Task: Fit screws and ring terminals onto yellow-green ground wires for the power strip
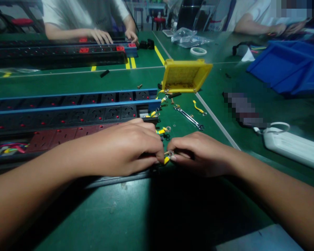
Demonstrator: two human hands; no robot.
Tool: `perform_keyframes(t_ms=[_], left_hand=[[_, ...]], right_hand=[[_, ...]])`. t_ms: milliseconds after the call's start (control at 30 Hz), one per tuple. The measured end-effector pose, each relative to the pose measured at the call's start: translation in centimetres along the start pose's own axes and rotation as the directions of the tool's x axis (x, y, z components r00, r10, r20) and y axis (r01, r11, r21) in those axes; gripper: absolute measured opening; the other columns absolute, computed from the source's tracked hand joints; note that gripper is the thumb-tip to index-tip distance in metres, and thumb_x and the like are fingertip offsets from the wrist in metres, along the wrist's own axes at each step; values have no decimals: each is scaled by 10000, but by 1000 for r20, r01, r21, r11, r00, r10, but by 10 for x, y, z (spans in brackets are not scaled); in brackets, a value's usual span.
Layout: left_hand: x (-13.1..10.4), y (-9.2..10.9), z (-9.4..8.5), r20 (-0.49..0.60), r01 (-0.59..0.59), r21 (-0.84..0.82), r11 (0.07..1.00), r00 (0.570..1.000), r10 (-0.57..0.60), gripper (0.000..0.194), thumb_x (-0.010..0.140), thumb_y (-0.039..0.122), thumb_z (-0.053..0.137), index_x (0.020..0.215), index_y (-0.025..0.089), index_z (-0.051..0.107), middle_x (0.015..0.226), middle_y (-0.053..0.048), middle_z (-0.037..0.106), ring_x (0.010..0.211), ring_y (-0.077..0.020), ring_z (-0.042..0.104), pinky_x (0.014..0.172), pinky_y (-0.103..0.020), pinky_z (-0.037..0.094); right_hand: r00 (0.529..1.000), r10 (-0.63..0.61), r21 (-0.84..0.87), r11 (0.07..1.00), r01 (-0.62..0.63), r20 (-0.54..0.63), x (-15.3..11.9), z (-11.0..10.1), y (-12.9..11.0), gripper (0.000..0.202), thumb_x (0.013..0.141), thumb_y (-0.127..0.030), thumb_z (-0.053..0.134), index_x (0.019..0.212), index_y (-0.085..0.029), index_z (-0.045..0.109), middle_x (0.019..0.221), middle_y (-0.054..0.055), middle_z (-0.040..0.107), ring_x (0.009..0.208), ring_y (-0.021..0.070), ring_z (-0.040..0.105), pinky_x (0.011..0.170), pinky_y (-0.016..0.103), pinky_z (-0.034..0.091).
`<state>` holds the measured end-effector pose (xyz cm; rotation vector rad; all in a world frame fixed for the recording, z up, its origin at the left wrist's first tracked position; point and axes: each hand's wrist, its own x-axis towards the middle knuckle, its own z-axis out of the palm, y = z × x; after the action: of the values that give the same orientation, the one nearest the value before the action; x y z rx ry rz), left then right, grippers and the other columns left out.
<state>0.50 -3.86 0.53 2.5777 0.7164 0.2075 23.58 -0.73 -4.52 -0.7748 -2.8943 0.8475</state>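
Note:
My left hand (137, 146) reaches over the near power strips, thumb and forefinger closed at the end of a short yellow wire (166, 160). That wire ends in a metal ring terminal (170, 153), which my right hand (196, 153) pinches between thumb and forefinger. Under my left wrist runs a power strip with dark red sockets (65, 136); coloured wires (12, 148) show in an opening at its left. Just behind lies a black-socket strip with blue edges (112, 103). Another yellow wire with a ring terminal (163, 130) sticks out beside my left knuckles.
Right of the strips lie a wrench (189, 118), a loose yellow wire (199, 107) and screws. A tilted yellow bin (187, 76) stands behind them. Blue bins (285, 68) and a white bar (295, 144) are at right. Across the table, another person's hands (102, 36) rest on strips.

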Motion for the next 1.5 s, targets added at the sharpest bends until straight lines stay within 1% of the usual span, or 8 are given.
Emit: perform_keyframes(t_ms=[167, 333, 533, 667, 967, 1200, 1333, 1500], left_hand=[[-1, -3, 0, -8, 6, -68, 998, 1000, -7, 145, 895, 146, 557, 885, 206, 688, 830, 13, 693, 831, -137, 572, 817, -268, 372], [-1, -4, 2, -28, 5, -102, 995, 1000, -8, 138, 888, 146, 570, 888, 194, 699, 829, 7, 695, 824, -132, 574, 806, -264, 395], [-1, -4, 2, -33, 16, -107, 994, 999, -19, 139, 886, 149, 573, 884, 190, 706, 818, 2, 694, 819, -134, 580, 801, -270, 403], [-2, -4, 2, -36, 14, -101, 995, 999, -18, 138, 887, 161, 575, 887, 200, 708, 820, 1, 698, 825, -135, 587, 804, -274, 409], [-2, -3, 2, -29, 18, -105, 994, 999, -21, 136, 879, 151, 578, 871, 207, 702, 824, -3, 705, 818, -135, 587, 797, -268, 420], [0, -1, 3, -34, 18, -90, 996, 999, -21, 158, 891, 152, 560, 935, 220, 696, 890, 4, 719, 850, -133, 591, 823, -261, 397], [1, -1, 5, -58, 35, -61, 997, 998, -39, 189, 895, 162, 560, 1019, 236, 681, 959, 9, 718, 875, -133, 580, 810, -253, 384], [0, 0, 6, -50, 31, -48, 998, 998, -33, 186, 883, 149, 559, 992, 228, 688, 931, 5, 714, 865, -143, 569, 807, -256, 379]], right_hand=[[1000, 5, 20, 1000, -5, -25, 0, 0, -1, 173, 895, -304, 479, 986, -213, 595, 648, -29, 559, 524, 102, 405, 536, 221, 237], [998, -62, 112, 992, 65, -29, 0, 2, -1, 179, 903, -239, 439, 932, -181, 606, 716, -1, 577, 586, 99, 438, 569, 218, 279], [993, 97, 441, 890, -118, 71, 3, 3, -6, 187, 892, -307, 476, 897, -155, 586, 567, -57, 429, 511, 88, 335, 487, 200, 253], [991, 110, 542, 830, -130, 70, 3, 3, -8, 169, 887, -312, 494, 867, -159, 563, 565, -69, 386, 503, 81, 308, 467, 191, 247], [1000, 4, 445, 895, 10, -30, 0, 6, -3, 216, 905, -349, 515, 790, -167, 538, 596, -53, 431, 538, 83, 355, 500, 183, 281], [998, 52, 332, 942, -36, -39, 1, 6, -2, 178, 882, -341, 531, 823, -176, 558, 574, -61, 436, 519, 88, 371, 501, 190, 259], [999, 11, 255, 967, 3, -54, 0, 5, -3, 171, 884, -328, 511, 835, -173, 566, 574, -60, 434, 509, 84, 360, 502, 196, 252], [997, -35, 210, 976, 50, -71, 0, 3, -3, 160, 892, -308, 500, 865, -168, 574, 583, -55, 437, 508, 81, 367, 500, 194, 253]])
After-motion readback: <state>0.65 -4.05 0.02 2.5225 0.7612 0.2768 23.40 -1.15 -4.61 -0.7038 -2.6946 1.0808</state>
